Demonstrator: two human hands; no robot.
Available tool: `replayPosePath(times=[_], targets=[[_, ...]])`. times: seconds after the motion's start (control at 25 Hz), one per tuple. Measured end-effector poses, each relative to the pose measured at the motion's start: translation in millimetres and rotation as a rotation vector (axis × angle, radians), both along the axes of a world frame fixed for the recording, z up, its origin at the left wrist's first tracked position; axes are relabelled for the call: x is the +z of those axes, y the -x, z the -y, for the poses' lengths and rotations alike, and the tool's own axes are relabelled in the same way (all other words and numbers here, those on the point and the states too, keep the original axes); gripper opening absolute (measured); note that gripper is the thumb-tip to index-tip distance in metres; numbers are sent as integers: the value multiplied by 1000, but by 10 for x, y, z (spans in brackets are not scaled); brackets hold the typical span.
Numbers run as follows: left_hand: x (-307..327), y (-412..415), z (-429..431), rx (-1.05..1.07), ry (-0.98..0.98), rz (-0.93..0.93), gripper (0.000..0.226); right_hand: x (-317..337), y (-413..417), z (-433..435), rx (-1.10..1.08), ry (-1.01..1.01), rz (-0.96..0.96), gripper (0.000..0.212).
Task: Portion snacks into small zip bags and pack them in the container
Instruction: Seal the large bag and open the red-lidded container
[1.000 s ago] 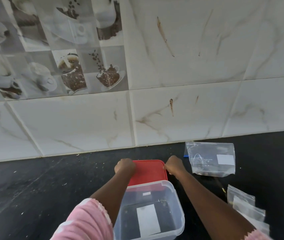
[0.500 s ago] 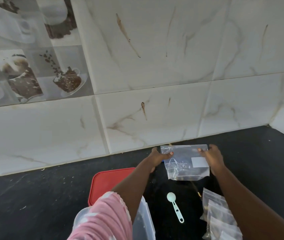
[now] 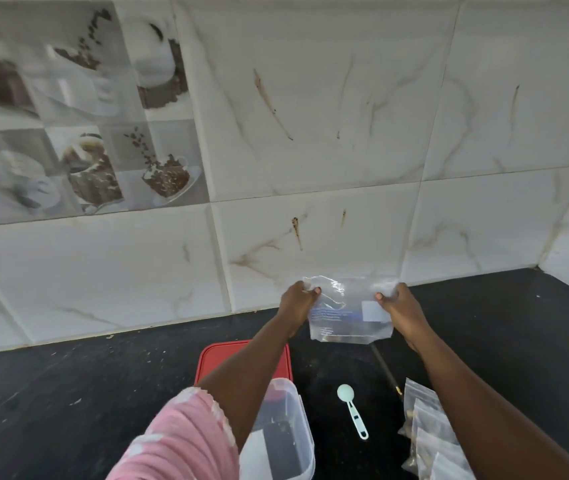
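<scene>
Head view, looking down at a black worktop (image 3: 504,341) against a marbled tile wall (image 3: 310,133).

- Large clear zip bag (image 3: 348,315): held up off the worktop, in front of the foot of the wall, hanging roughly upright. White label patch and blue print on its face. Contents cannot be made out.
- Left grip (image 3: 297,301): thumb and fingers clamped on the bag's upper left corner.
- Right grip (image 3: 400,306): thumb and fingers clamped on the bag's upper right corner.
- Clear plastic container (image 3: 296,434): on the worktop under the left forearm, lid off, partly hidden by a pink sleeve (image 3: 179,441).
- Red lid (image 3: 222,356): flat on the worktop just behind the container, crossed by the left forearm.
- Pale green measuring spoon (image 3: 352,412): lying between the container and the small bags, bowl toward the wall.
- Pile of small zip bags (image 3: 425,431): on the worktop under the right forearm; brownish bits show in some.
</scene>
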State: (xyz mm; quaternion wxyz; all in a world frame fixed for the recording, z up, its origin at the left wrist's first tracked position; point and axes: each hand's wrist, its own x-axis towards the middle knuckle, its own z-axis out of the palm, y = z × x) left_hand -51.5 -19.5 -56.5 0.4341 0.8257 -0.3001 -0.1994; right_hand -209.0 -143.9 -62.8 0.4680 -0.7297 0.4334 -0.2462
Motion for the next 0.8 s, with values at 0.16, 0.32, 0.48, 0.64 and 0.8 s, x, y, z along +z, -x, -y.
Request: replayPosePath(times=[0.16, 0.32, 0.48, 0.64, 0.8], targets=[[139, -153, -740, 49, 73, -70, 29, 320, -196, -513, 104, 93, -23, 33], [153, -92, -1589, 102, 149, -373, 25, 402, -261, -1084, 219, 81, -61, 29], [39, 2, -2186, 103, 62, -584, 16, 293, -275, -1602, 346, -43, -135, 29], [9, 152, -2468, 111, -35, -631, 41, 211, -203, -1910, 505, -290, -271, 34], [-22, 353, -2478, 147, -269, -252, 87, 174, -116, -2157, 401, 27, -424, 73]])
